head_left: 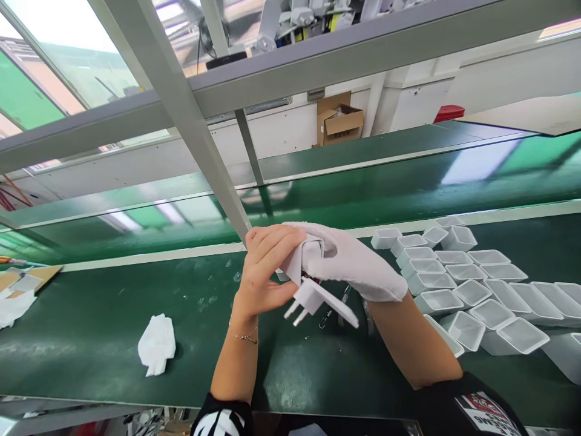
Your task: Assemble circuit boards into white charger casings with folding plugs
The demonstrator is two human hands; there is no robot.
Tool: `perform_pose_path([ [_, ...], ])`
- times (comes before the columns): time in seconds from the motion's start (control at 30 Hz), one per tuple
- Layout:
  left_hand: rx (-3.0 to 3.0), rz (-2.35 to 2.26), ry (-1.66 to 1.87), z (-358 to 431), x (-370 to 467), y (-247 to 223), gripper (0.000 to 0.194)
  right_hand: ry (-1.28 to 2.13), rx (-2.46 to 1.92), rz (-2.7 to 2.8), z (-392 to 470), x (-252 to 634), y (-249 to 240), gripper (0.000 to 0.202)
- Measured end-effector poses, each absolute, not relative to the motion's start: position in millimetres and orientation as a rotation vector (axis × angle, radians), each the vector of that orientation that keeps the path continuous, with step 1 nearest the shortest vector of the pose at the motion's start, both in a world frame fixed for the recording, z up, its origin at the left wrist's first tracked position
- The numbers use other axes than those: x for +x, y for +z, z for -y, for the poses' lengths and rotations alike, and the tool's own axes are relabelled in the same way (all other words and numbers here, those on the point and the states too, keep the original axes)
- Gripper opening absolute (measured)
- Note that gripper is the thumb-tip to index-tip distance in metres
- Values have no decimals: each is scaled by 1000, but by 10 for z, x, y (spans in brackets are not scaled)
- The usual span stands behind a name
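Note:
My bare left hand (pixel 267 266) wraps round the left side of a white plastic housing (pixel 295 261). In a white glove, my right hand (pixel 354 260) is closed round the housing's right side. A white part with two plug pins (pixel 313 300) hangs just below the housing, its pins pointing down and left. Something small and dark shows between the two white parts, too small to make out. Under my hands, a small clip-like metal item (pixel 324 319) lies on the green work surface (pixel 195 333).
Rows of white open plastic cases (pixel 454 269) cover the right of the surface. A crumpled white piece (pixel 157 344) lies at left; cardboard (pixel 48 275) is at the far left edge. A metal frame (pixel 195 127) rises ahead, with a cardboard box (pixel 342 126) beyond.

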State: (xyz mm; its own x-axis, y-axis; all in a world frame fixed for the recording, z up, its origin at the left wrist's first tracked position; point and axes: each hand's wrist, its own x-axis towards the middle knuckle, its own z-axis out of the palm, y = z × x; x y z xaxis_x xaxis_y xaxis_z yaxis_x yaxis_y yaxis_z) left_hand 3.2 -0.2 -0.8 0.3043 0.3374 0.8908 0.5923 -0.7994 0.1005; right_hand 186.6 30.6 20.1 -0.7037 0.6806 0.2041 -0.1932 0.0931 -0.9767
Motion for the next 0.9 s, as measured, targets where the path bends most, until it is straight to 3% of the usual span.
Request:
perform_pose_path([
  [0.17,-2352,916,-1532,-35,6,-52,47,1636,-592,1682,-256,1830,253,48],
  [0.37,-2358,871,-1556,-101,19,-90,46,1812,-568,1528,-327,1896,163,71],
  [0.47,-2383,907,-1472,-79,64,-84,43,1774,-513,1517,-314,1904,99,74],
  [0.63,-2359,934,-1355,-43,122,-88,39,1608,-679,1613,-223,1847,111,66],
  [0.9,-2373,863,-1458,-80,104,-129,42,1605,-670,1717,-227,1870,139,48],
])
